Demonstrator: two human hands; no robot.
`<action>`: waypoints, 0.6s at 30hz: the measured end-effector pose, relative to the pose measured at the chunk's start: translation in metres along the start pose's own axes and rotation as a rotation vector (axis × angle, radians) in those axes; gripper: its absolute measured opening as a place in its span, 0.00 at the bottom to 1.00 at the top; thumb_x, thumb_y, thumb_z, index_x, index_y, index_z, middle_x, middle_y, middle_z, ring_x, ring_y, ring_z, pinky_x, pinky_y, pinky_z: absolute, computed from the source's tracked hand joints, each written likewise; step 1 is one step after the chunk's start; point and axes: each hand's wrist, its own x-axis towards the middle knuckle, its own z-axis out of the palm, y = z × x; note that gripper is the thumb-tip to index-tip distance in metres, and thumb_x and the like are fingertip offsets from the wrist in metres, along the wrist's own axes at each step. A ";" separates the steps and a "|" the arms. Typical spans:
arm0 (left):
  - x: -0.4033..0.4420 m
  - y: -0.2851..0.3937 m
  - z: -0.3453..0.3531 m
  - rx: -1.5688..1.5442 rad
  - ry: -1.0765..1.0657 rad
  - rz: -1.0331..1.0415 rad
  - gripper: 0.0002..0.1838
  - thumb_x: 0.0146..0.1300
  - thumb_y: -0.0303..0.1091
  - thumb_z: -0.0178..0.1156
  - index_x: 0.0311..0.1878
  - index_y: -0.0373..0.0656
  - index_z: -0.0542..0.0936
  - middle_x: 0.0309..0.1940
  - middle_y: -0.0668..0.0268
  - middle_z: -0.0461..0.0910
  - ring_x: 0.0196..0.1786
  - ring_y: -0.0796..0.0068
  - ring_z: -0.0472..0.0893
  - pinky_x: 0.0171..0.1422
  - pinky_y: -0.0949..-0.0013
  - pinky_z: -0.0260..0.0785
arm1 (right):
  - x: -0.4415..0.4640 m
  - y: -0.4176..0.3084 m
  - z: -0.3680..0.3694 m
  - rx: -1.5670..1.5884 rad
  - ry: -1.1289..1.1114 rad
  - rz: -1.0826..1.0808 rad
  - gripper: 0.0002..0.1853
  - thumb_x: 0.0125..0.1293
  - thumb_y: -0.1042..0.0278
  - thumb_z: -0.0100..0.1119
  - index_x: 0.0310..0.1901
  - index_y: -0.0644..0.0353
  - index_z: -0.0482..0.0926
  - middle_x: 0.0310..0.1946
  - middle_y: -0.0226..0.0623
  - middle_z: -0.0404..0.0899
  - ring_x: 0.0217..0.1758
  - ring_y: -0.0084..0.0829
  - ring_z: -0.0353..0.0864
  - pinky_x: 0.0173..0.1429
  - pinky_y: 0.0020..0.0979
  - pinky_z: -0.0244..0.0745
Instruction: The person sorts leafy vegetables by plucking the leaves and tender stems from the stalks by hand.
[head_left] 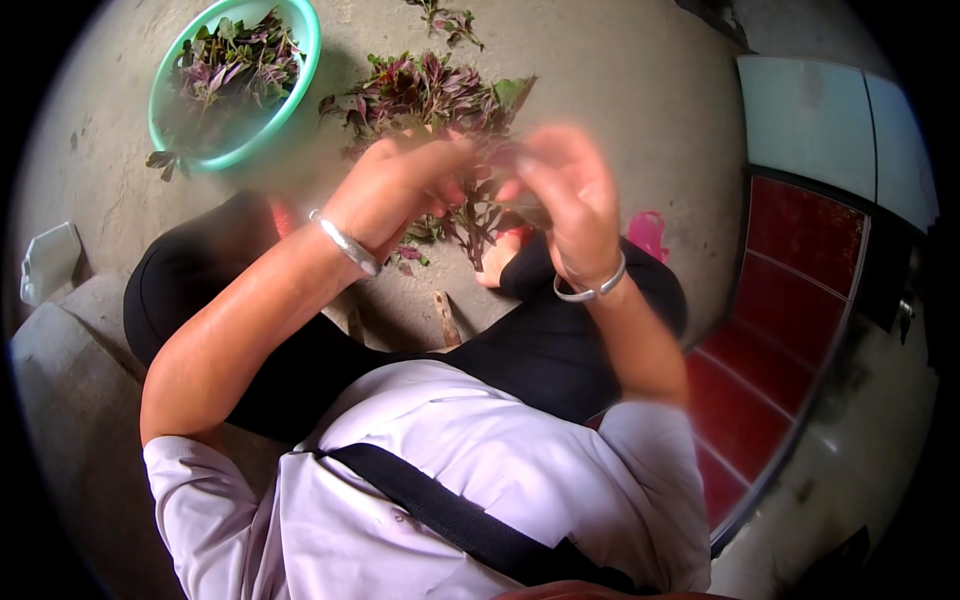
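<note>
My left hand (pixel 400 185), with a silver bracelet at the wrist, is raised over a pile of purple-green leafy stems (pixel 420 95) on the floor. Its fingers are bent together around a leafy sprig, partly blurred. Close on its right, my right hand (pixel 572 190) has its thumb and fingers curled in on the same sprig (pixel 500 155). Stems hang below and between the two hands. At the upper left, a green-rimmed basin (pixel 314 50) holds more of the leaves, with one sprig at its lower edge.
Concrete floor (pixel 640 110) surrounds the pile. Red tiles (pixel 790 300) and pale panels (pixel 810 120) stand at the right. A pink object (pixel 648 235) lies by my right knee, and a whitish plastic piece (pixel 50 262) is at the far left.
</note>
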 end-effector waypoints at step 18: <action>-0.003 0.000 0.000 0.108 -0.020 0.030 0.11 0.60 0.39 0.54 0.39 0.42 0.77 0.32 0.68 0.79 0.29 0.87 0.71 0.34 0.81 0.63 | -0.004 0.002 -0.001 -0.459 0.078 -0.302 0.08 0.53 0.84 0.53 0.35 0.64 0.74 0.28 0.30 0.72 0.26 0.16 0.72 0.30 0.18 0.68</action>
